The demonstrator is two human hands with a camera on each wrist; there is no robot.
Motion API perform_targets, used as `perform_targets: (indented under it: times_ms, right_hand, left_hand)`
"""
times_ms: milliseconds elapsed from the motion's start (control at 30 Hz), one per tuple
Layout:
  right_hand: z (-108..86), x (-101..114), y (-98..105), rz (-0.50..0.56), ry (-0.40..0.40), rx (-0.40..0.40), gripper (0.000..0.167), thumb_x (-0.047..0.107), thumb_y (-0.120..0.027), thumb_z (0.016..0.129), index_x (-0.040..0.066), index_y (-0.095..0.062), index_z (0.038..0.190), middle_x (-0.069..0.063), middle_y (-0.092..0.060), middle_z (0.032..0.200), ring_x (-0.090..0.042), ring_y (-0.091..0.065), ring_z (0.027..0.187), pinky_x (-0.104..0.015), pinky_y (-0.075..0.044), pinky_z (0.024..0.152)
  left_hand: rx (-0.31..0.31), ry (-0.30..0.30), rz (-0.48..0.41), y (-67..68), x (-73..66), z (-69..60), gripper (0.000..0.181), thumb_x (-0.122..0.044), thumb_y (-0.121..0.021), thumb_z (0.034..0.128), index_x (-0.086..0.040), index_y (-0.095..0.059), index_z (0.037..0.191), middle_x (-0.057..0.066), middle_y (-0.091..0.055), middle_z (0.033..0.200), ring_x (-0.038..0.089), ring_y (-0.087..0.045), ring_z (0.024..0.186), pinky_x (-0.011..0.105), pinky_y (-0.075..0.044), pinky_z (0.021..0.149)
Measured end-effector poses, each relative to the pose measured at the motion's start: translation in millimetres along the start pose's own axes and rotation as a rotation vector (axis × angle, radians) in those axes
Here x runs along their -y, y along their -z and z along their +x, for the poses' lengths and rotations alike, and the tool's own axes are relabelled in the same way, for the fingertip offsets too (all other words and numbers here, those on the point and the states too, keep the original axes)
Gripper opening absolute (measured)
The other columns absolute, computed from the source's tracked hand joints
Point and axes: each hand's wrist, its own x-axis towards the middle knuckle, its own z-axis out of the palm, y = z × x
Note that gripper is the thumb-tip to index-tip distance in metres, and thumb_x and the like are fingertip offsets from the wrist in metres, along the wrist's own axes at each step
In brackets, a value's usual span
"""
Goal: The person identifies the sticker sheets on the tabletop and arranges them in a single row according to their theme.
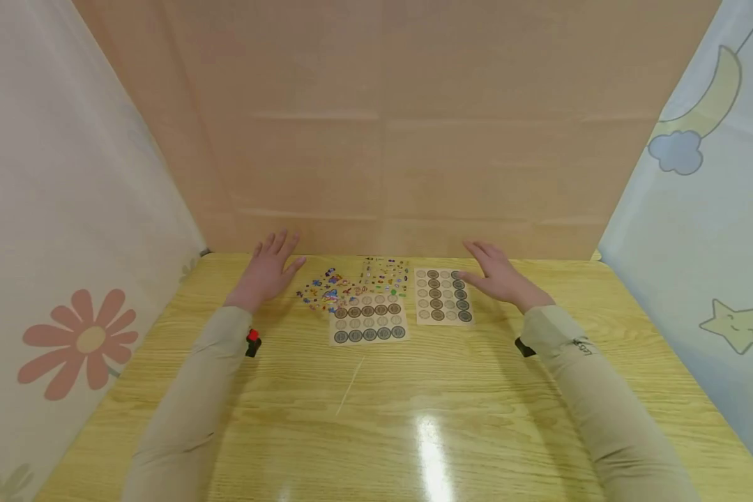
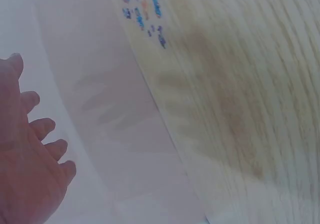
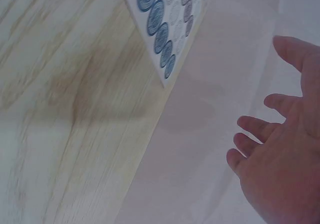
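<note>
My left hand [image 1: 266, 273] is held over the back left of the table with its fingers spread and nothing in them. Nearest to it lies a patch of small colourful stickers [image 1: 330, 295], partly over a pale sheet of coin-like round stickers [image 1: 369, 325]. Behind that sheet is a see-through sheet of tiny coloured stickers [image 1: 385, 273]. On the right, a second sheet of round stickers [image 1: 441, 304] lies close to my right hand [image 1: 500, 280]. That hand is also bare, its fingers stretched toward the back; the right wrist view shows it apart from the sheet [image 3: 161, 37].
The wooden table [image 1: 326, 411] meets a brown backdrop [image 1: 376, 167] just behind the sheets. Patterned cloths hang on the left [image 1: 56, 209] and the right [image 1: 684, 223]. A dark strap piece with a red spot [image 1: 253, 340] sits at the left wrist.
</note>
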Motion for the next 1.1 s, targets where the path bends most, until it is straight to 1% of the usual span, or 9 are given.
perform_targets:
  times_ms: [133, 200, 333, 433, 500, 667, 800, 900, 1100]
  right_hand:
    - [0.7, 7, 3, 0.081, -0.001, 0.006, 0.075, 0.033, -0.057, 0.097, 0.004, -0.016, 0.152, -0.027, -0.017, 0.152, -0.046, -0.012, 0.139, -0.064, -0.015, 0.109]
    - [1.7, 10, 3, 0.116, 0.000, 0.007, 0.076, 0.032, -0.059, 0.096, 0.005, -0.016, 0.152, -0.026, -0.018, 0.152, -0.045, -0.014, 0.138, -0.063, -0.016, 0.109]
    - [4.4, 17, 4, 0.196, 0.018, 0.009, 0.075, 0.032, -0.059, 0.096, 0.007, -0.016, 0.153, -0.024, -0.024, 0.151, -0.043, -0.024, 0.136, -0.061, -0.024, 0.107]
    - [6.2, 23, 4, 0.280, 0.033, 0.019, 0.073, 0.029, -0.059, 0.096, 0.008, -0.017, 0.153, -0.023, -0.030, 0.148, -0.042, -0.031, 0.133, -0.060, -0.029, 0.106]
    - [7.9, 28, 4, 0.342, 0.045, 0.029, 0.072, 0.026, -0.059, 0.097, 0.007, -0.018, 0.152, -0.025, -0.032, 0.147, -0.043, -0.033, 0.132, -0.059, -0.028, 0.107]
    - [12.4, 44, 2, 0.482, 0.054, 0.057, 0.070, 0.022, -0.061, 0.096, 0.007, -0.021, 0.151, -0.023, -0.035, 0.145, -0.043, -0.037, 0.130, -0.053, -0.031, 0.108]
    - [17.2, 52, -3, 0.544, 0.073, 0.072, 0.067, 0.016, -0.062, 0.095, 0.004, -0.024, 0.150, -0.023, -0.038, 0.142, -0.044, -0.039, 0.128, -0.051, -0.034, 0.106]
    - [20.9, 56, -8, 0.568, 0.096, 0.085, 0.062, 0.012, -0.061, 0.095, 0.002, -0.029, 0.148, -0.023, -0.042, 0.139, -0.043, -0.042, 0.126, -0.050, -0.037, 0.105]
    - [25.5, 64, -16, 0.639, 0.094, 0.145, 0.058, 0.011, -0.060, 0.095, 0.001, -0.033, 0.145, -0.022, -0.045, 0.136, -0.040, -0.045, 0.125, -0.048, -0.043, 0.100]
  left_hand:
    - [-0.009, -0.011, -0.096, 4.9, -0.8, -2.4, 0.071, -0.049, -0.039, 0.1008, -0.018, -0.005, 0.155, 0.019, -0.005, 0.157, 0.035, 0.003, 0.143, 0.051, 0.002, 0.115]
    - [-0.008, -0.007, -0.159, 7.7, -1.8, -4.4, 0.073, -0.048, -0.044, 0.0995, -0.020, -0.005, 0.155, 0.017, -0.004, 0.158, 0.033, 0.002, 0.144, 0.053, -0.001, 0.115]
    - [-0.007, -0.001, -0.254, 12.2, -4.4, -8.2, 0.079, -0.049, -0.050, 0.0963, -0.022, -0.005, 0.155, 0.012, -0.004, 0.159, 0.034, -0.004, 0.143, 0.058, -0.009, 0.113]
    - [-0.020, -0.010, -0.305, 13.7, -5.8, -10.0, 0.083, -0.051, -0.053, 0.0944, -0.019, -0.007, 0.155, 0.011, -0.008, 0.159, 0.036, -0.010, 0.143, 0.057, -0.013, 0.113]
    - [-0.028, -0.019, -0.342, 14.3, -6.7, -11.4, 0.084, -0.049, -0.056, 0.0936, -0.017, -0.009, 0.155, 0.011, -0.012, 0.158, 0.036, -0.014, 0.142, 0.056, -0.015, 0.113]
    - [-0.030, -0.029, -0.481, 15.1, -8.6, -17.1, 0.081, -0.041, -0.062, 0.0926, -0.015, -0.016, 0.154, 0.014, -0.021, 0.155, 0.038, -0.025, 0.138, 0.054, -0.025, 0.110]
    - [-0.019, -0.007, -0.605, 14.4, -9.2, -21.9, 0.078, -0.036, -0.065, 0.0916, -0.015, -0.021, 0.153, 0.016, -0.028, 0.153, 0.039, -0.031, 0.136, 0.053, -0.030, 0.108]
    - [-0.008, 0.008, -0.666, 12.9, -7.9, -23.8, 0.079, -0.035, -0.066, 0.0907, -0.016, -0.022, 0.153, 0.018, -0.031, 0.150, 0.040, -0.033, 0.134, 0.052, -0.032, 0.107]
    - [0.027, 0.056, -0.714, 12.1, -5.9, -25.1, 0.079, -0.033, -0.069, 0.0892, -0.013, -0.025, 0.152, 0.019, -0.038, 0.146, 0.039, -0.041, 0.128, 0.052, -0.039, 0.102]
